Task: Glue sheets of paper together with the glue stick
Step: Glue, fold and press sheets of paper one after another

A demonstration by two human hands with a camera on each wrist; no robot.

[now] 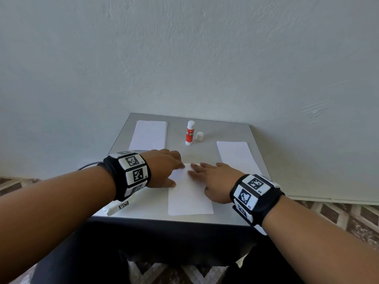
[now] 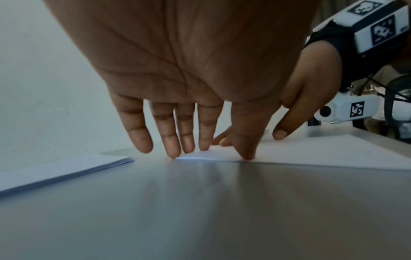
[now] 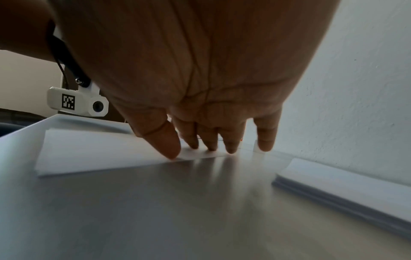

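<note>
A single white sheet [image 1: 189,197] lies near the front edge of the grey table [image 1: 143,208]. My left hand [image 1: 174,173] lies flat on the sheet's far left corner, fingers straight. My right hand [image 1: 209,179] presses flat on the far right part of the same sheet. In the left wrist view my left hand [image 2: 206,140] touches the sheet's [image 2: 311,153] corner with straight fingertips. The right wrist view shows my right hand [image 3: 200,146] with fingertips down on the sheet [image 3: 100,153]. The red-and-white glue stick [image 1: 190,133] stands uncapped at the back, its cap [image 1: 199,136] beside it.
A stack of white paper [image 1: 148,135] lies at the back left, another stack [image 1: 235,156] at the right. A pale wall [image 1: 205,58] rises right behind the table. Patterned floor [image 1: 338,218] shows around it. My dark-clothed lap is under the front edge.
</note>
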